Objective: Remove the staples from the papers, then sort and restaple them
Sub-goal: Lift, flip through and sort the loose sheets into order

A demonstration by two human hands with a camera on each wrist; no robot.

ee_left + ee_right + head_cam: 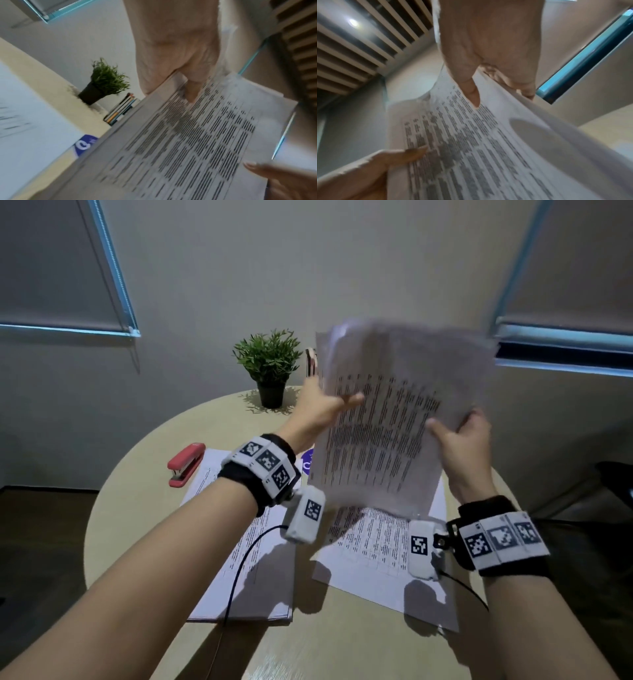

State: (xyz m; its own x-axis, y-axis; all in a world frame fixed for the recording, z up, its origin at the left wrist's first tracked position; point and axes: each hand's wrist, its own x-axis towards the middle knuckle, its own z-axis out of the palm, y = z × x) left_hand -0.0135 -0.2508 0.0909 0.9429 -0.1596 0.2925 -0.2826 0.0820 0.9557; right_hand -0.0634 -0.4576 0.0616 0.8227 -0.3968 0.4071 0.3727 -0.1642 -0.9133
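A sheaf of printed papers [394, 419] is held up above the round table, blurred. My left hand [322, 409] grips its left edge, thumb on the printed face. My right hand [459, 433] grips the right edge, thumb on the front, fingers behind. The left wrist view shows the same papers [197, 135] under my left thumb [192, 92]. In the right wrist view, my right thumb [471, 92] presses the papers [462, 142]. Two more paper stacks lie flat on the table, one at left [253, 570], one at right [373, 546]. A red stapler [185, 463] lies left of them.
A small potted plant [269, 364] stands at the far side of the beige round table [308, 642]. A few books [120, 109] stand beside it. A blue card [307, 463] peeks out under the raised sheets. Thin black cables run from both wrist cameras.
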